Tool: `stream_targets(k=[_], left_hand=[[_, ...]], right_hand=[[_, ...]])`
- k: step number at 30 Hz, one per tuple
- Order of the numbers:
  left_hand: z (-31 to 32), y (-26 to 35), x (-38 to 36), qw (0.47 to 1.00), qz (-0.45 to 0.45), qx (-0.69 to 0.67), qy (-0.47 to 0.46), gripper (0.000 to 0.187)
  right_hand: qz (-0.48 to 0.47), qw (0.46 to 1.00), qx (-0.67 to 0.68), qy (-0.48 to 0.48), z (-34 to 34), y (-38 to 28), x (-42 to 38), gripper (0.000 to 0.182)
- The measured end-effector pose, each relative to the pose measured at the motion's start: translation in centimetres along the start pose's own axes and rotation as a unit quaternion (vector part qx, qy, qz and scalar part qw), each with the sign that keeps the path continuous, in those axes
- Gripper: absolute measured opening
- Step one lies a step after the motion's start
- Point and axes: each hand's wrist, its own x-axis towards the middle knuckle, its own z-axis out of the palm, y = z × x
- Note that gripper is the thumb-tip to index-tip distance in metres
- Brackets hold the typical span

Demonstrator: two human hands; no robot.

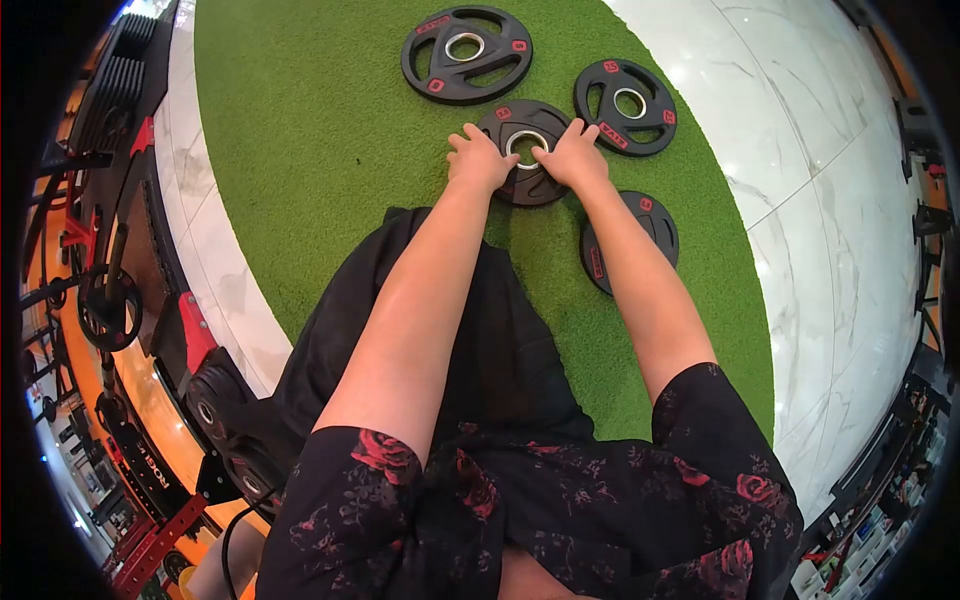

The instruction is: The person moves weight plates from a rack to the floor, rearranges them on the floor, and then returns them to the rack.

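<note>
Both my hands are on a black weight plate (526, 186) with a silver ring at its centre, lying on green turf. My left hand (478, 160) grips its left side, thumb near the centre hole. On the right side, my right hand (575, 157) holds it the same way, fingers over the outer edge. A larger three-slot plate (428, 52) lies beyond it to the upper left. Close to my right fingers is another slotted plate (653, 100) with red markings. Under my right forearm lies a fourth plate (655, 225), partly hidden by the arm.
Green turf (310, 150) is bordered by pale marble-look tiles (815, 200). Along the left stand gym racks with a hanging plate (108, 308) and more stacked plates (210, 400). Part of a person's bare limb (232, 562) shows at the lower left. Shelving lines the right edge.
</note>
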Motion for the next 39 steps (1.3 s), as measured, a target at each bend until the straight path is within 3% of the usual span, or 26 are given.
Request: stream_targets(k=[4, 5, 11, 14, 21, 30, 35, 39], left_hand=[[0.9, 1.3, 2.1, 0.999, -0.042, 0.029, 0.003, 0.104], [-0.7, 1.8, -0.9, 0.999, -0.037, 0.017, -0.011, 0.104], [-1.6, 2.4, -0.1, 0.998, -0.059, -0.007, -0.004, 0.104], [-3.5, 1.4, -2.3, 0.999, -0.052, 0.0, -0.003, 0.104], [-11.7, -3.6, -4.4, 0.995, -0.031, -0.042, 0.091, 0.106], [-24.9, -21.0, -13.9, 0.955, -0.09, -0.062, 0.274, 0.104], [-26.9, -35.5, -19.4, 0.907, -0.126, -0.093, 0.39, 0.106], [-27.4, -46.0, -25.3, 0.881, -0.159, -0.13, 0.427, 0.104]], right_hand=[[0.006, 1.0, -0.016, 0.011, 1.5, -0.4, 2.1, 0.089], [0.011, 0.999, -0.035, 0.025, -0.3, -0.6, -1.1, 0.087], [-0.014, 0.999, -0.032, 0.015, -0.6, -0.5, 0.3, 0.087], [-0.012, 0.999, -0.033, 0.03, -1.8, -1.7, -3.0, 0.086], [-0.126, 0.984, -0.09, 0.085, -5.4, -10.0, -5.9, 0.091], [-0.32, 0.936, -0.08, 0.12, -1.5, -28.6, -16.7, 0.092], [-0.426, 0.895, -0.086, 0.095, 6.0, -38.7, -24.9, 0.093], [-0.504, 0.854, -0.112, 0.062, 12.3, -45.0, -32.2, 0.095]])
